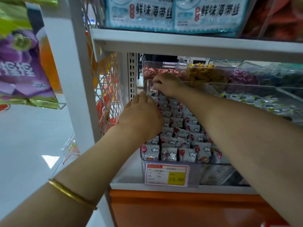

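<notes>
A clear plastic bin [213,164] on the shelf holds several small white snack packets [176,122] with red balloons and clouds, standing in rows. My left hand [141,118] lies over the bin's left side, fingers straight and pointing to the back, touching the packets. My right hand [165,85] reaches to the bin's far left corner, where its curled fingers pinch a packet [154,91]. A gold bangle sits on my left forearm.
A price tag [167,175] reading 15.80 hangs on the bin front. Behind stand bins of pink [157,71], yellow [206,74] and purple sweets. Seaweed packs [173,13] fill the shelf above. A white upright [77,79] and wire mesh stand left; purple bags [21,68] hang there.
</notes>
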Tool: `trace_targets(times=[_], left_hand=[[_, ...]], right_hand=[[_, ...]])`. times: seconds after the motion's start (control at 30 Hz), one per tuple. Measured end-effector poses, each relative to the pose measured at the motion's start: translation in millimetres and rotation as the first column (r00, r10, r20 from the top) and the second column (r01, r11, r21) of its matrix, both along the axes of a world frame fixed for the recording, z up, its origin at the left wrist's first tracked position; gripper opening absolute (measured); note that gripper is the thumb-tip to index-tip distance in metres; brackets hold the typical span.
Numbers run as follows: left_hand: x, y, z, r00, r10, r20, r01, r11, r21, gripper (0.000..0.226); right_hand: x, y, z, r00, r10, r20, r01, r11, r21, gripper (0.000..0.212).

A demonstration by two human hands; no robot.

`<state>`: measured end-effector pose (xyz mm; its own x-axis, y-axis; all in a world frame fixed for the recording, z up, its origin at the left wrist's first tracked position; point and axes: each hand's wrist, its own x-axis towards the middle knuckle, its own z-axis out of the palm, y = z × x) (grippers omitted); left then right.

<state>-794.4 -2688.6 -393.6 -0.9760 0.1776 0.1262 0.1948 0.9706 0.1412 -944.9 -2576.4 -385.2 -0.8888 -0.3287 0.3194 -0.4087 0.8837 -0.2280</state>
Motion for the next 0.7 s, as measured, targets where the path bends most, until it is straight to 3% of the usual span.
trace_targets(times=[0.1,0.27,0.33,0.4,0.47,0.7], left_hand=[[2,-1,-1,1.0,0.0,-0.003,0.0,0.998,0.065,0.058],[0,-1,-6,0.999,-0.003,-0.036,0.006,0.995,0.104,0.06],[0,-1,-7,0.999,-0.003,-0.046,0.009,0.993,0.116,0.059],[-1,-1,-8,0.998,-0.004,-0.056,0.01,0.993,0.114,0.059],[-1,-1,-8,0.998,-0.003,-0.06,0.01,0.993,0.116,0.059],[4,-2,-6,0.997,0.0,-0.076,0.013,0.987,0.161,0.06]], right_hand=[[-1,-3,1,0.999,-0.02,-0.03,0.018,0.996,-0.091,0.011],[2,-10,-14,0.996,-0.055,-0.065,0.069,0.968,0.241,0.024],[1,-10,-16,0.995,-0.078,-0.06,0.091,0.96,0.263,0.026],[4,-9,-12,0.996,-0.081,-0.031,0.085,0.984,0.157,0.031],[10,-2,-5,0.996,-0.088,-0.011,0.087,0.995,-0.049,0.031],[115,34,4,1.0,0.002,-0.018,-0.01,0.904,-0.427,0.023]])
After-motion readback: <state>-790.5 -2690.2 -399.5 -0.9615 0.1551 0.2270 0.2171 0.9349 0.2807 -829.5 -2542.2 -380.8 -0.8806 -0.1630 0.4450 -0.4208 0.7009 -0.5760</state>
